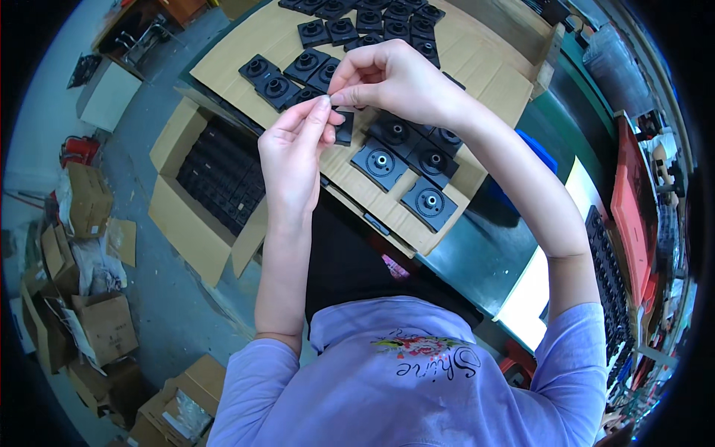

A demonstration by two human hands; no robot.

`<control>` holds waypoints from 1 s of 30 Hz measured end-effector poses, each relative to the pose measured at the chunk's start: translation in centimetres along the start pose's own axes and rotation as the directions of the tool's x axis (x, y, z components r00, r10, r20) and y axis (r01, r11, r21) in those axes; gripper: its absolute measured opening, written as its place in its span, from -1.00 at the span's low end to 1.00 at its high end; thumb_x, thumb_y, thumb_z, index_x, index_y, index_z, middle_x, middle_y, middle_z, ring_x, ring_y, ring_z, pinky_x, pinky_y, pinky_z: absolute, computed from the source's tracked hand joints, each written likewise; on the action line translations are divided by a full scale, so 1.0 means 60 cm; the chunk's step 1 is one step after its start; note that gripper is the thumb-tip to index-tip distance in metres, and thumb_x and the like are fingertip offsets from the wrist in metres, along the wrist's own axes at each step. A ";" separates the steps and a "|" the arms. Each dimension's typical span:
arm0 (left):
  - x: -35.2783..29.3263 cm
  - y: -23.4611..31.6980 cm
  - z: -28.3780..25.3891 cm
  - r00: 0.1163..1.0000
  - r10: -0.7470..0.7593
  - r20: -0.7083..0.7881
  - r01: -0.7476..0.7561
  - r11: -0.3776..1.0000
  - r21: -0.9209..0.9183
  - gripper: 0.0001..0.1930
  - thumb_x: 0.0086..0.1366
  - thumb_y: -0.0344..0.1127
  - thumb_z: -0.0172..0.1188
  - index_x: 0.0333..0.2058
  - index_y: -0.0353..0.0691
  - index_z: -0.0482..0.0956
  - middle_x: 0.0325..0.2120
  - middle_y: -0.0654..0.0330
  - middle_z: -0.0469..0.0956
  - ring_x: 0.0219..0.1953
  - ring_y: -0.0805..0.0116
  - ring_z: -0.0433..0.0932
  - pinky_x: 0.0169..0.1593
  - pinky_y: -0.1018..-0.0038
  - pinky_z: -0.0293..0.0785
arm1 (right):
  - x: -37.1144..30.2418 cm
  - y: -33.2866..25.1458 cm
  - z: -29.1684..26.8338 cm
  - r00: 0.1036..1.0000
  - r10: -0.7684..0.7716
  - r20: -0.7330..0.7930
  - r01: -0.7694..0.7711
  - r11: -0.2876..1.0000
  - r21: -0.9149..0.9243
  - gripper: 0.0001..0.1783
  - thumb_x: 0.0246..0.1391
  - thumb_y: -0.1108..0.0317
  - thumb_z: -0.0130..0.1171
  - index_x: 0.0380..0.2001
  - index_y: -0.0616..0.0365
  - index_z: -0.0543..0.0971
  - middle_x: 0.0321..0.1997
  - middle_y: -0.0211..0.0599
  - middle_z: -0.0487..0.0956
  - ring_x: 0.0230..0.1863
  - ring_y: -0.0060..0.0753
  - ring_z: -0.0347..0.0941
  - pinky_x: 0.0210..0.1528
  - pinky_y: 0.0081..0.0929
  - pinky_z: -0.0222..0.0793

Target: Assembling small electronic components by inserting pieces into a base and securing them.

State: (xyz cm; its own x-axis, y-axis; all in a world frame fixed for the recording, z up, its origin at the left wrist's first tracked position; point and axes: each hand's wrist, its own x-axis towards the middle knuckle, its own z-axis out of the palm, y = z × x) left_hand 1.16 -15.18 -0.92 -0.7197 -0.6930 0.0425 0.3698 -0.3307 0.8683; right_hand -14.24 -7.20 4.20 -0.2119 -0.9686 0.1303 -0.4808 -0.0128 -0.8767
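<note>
Above the cardboard sheet (491, 71), my left hand (292, 153) and my right hand (406, 82) meet fingertip to fingertip. Both are closed in a pinch. Whatever sits between the fingertips is too small to make out. Below my right wrist lie several black square plates with round raised centres; the nearest plate (430, 203) and the one to its left (378, 163) show a bright metal ring in the middle. Another black plate (343, 128) is partly hidden behind my left fingers. Beyond my hands, more black plates (275, 88) lie in a loose group.
Left of the table stands an open carton (182, 223) packed with black parts. The green table (477, 261) shows around the cardboard. A blue object (532, 160) lies beyond my right forearm, and a red panel (633, 201) stands at the right. Cardboard boxes (104, 324) crowd the floor at lower left.
</note>
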 end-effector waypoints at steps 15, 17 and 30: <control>-0.006 0.004 -0.035 0.990 0.132 -0.048 -0.098 0.890 0.445 -0.79 0.29 -0.48 0.12 -0.14 -0.45 0.55 -0.36 0.14 0.60 -0.37 0.55 0.53 -0.23 0.66 0.45 | 0.043 0.052 -0.055 0.950 0.305 -0.072 -0.313 0.933 -0.178 -0.84 0.04 0.35 0.23 -0.39 0.24 0.63 -0.44 -0.43 0.58 -0.37 -0.66 0.47 -0.26 -0.68 0.40; 0.000 0.003 -0.038 0.987 0.147 -0.071 -0.103 0.896 0.431 -0.84 0.27 -0.52 0.13 -0.20 -0.46 0.56 -0.39 0.14 0.60 -0.37 0.52 0.57 -0.24 0.64 0.49 | 0.048 0.053 -0.049 0.939 0.339 -0.056 -0.343 0.922 -0.182 -0.85 0.01 0.38 0.25 -0.42 0.26 0.63 -0.46 -0.43 0.57 -0.38 -0.67 0.47 -0.26 -0.69 0.41; 0.016 0.023 -0.029 0.989 0.151 0.006 -0.112 0.708 0.697 -0.85 0.18 -0.45 0.27 -0.28 -0.38 0.64 -0.46 0.25 0.60 -0.44 0.62 0.50 -0.31 0.69 0.41 | 0.096 0.048 -0.055 0.827 0.562 0.001 -0.527 0.775 -0.350 -0.86 -0.13 0.45 0.32 -0.50 0.30 0.60 -0.49 -0.29 0.59 -0.49 -0.49 0.51 -0.42 -0.57 0.47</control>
State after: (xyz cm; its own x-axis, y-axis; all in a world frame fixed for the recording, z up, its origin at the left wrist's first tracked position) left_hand 2.00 -17.43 -0.57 -0.6596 -0.7307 0.1761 -0.0672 0.2906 0.9545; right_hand -19.67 -11.99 3.94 -0.4449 -0.8082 -0.3858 -0.5587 0.5871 -0.5857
